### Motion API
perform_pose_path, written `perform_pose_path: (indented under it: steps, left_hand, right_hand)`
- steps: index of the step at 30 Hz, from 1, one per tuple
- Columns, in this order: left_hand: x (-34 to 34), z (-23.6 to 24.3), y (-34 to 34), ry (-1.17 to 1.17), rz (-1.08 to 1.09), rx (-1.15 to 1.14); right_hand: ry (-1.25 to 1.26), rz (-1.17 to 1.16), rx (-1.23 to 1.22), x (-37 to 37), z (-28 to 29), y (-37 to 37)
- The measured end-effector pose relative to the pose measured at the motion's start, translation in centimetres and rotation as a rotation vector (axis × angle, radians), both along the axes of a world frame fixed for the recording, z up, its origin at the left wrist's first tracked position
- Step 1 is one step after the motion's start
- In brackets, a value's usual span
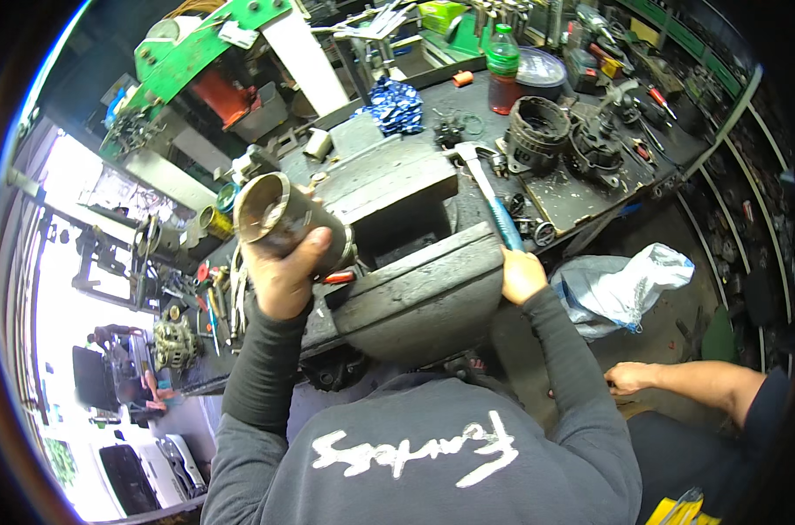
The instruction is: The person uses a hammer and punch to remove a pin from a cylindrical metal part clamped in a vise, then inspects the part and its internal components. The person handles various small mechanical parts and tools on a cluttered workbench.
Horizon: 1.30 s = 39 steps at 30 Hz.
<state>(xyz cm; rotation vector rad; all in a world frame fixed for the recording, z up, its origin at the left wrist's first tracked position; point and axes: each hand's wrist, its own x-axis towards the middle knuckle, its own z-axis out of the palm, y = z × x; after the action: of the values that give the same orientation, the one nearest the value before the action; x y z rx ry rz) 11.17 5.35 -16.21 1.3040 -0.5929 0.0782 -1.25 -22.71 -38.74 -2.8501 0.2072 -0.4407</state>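
My left hand (282, 278) is closed around a hollow metal cylinder (308, 223), which looks like a motor housing. Its open end is tilted up toward the left, and my thumb lies along its side. A claw hammer (500, 213) with a blue handle is gripped near the handle's end by my right hand (523, 277). The hammer's head points away from me, over the bench beyond the right end of a large bench vise (419, 282). The vise jaws stand apart between my hands. A small red object (339, 277) lies beside the vise, below the cylinder.
Stripped motor housings (537, 131), a bottle of red liquid (502, 70) and a blue patterned cloth (395, 107) rest on the bench. Hand tools (213, 302) and an alternator (175, 339) lie at left. A white sack (625, 284) and another person's hand (626, 378) are at right.
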Motion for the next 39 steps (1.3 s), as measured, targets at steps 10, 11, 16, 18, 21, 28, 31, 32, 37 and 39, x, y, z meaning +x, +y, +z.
perform_pose_path:
  steps: [10, 11, 16, 18, 21, 28, 31, 32, 37, 39]
  left_hand:
    - [0.3, 0.0, 0.4, 0.001, 0.099, 0.002]
    - [0.2, 0.0, 0.4, -0.010, 0.091, 0.007]
    - [0.3, 0.3, -0.5, -0.031, 0.021, 0.039]
    - [0.1, 0.5, -0.9, -0.022, 0.056, 0.041]
    - [0.5, 0.3, -0.3, -0.028, -0.007, 0.010]
    - [1.3, 0.7, -0.8, -0.027, -0.147, 0.029]
    - [1.9, 0.8, -0.9, -0.049, -0.195, 0.081]
    - [2.0, 0.8, -0.6, -0.057, -0.206, 0.093]
    - [2.4, 1.2, -0.3, -0.131, -0.259, 0.109]
    - [2.8, 1.4, -0.5, -0.094, -0.299, 0.079]
  right_hand:
    - [-0.016, -0.008, -0.226, 11.4, -2.1, -1.0]
    - [0.022, -0.025, -0.224, 11.6, -2.2, -1.0]
    - [0.012, -0.030, -0.135, 10.0, -1.4, -0.4]
    - [-0.221, 0.025, 0.003, 8.4, -1.4, -0.4]
    - [-0.457, 0.023, 0.578, 3.0, 0.6, 1.5]
    - [0.068, -0.059, 0.743, -12.4, -5.5, 10.9]
    - [0.150, 0.048, 0.828, -13.1, -12.6, 15.3]
    - [0.113, -0.032, 0.864, -12.8, -11.9, 16.1]
    - [0.129, -0.221, 1.053, -10.9, -12.4, 20.4]
    - [0.274, -0.186, 1.043, -9.5, -11.8, 21.9]
